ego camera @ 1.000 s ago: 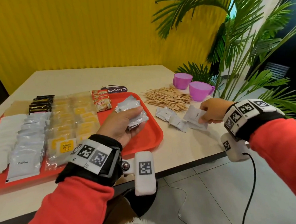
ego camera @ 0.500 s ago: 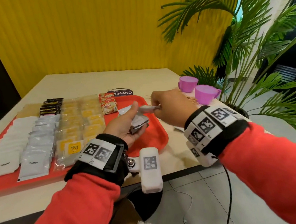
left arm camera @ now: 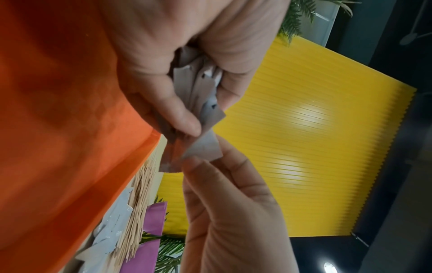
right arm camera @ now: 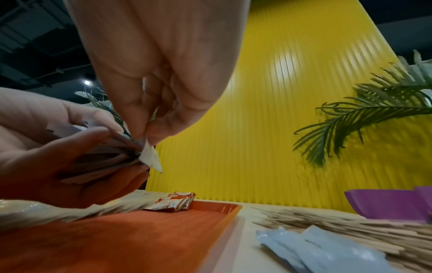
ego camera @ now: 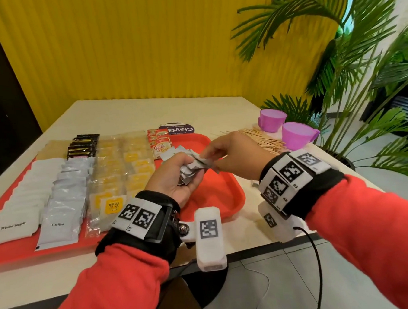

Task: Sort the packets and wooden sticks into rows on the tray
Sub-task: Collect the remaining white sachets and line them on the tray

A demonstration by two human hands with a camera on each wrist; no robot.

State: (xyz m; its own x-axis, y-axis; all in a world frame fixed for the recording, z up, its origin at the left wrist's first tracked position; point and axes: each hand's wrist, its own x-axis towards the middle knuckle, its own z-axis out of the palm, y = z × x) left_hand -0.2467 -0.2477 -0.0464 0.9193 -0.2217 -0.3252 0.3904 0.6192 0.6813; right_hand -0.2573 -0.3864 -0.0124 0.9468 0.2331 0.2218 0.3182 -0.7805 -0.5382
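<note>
My left hand (ego camera: 175, 178) grips a stack of small grey packets (ego camera: 191, 171) above the right end of the red tray (ego camera: 230, 196). My right hand (ego camera: 224, 153) pinches the end of one grey packet (right arm camera: 150, 157) against that stack. The left wrist view shows the stack (left arm camera: 201, 103) held between thumb and fingers, with the right hand's fingertips (left arm camera: 198, 166) on its lowest packet. Rows of white, grey, yellow, black and creamer packets (ego camera: 160, 145) fill the tray's left part. Wooden sticks (ego camera: 262, 138) lie in a pile on the table to the right, with loose grey packets (right arm camera: 315, 251) beside them.
Two purple cups (ego camera: 296, 136) stand behind the sticks near the table's right edge. A green palm plant (ego camera: 363, 95) rises at the right. A dark round sign (ego camera: 177, 129) lies behind the tray. A yellow wall (ego camera: 142, 50) backs the table.
My right hand left the table with a grey packet, moved left and now meets the stack in my left hand. The view has shifted a little to the left.
</note>
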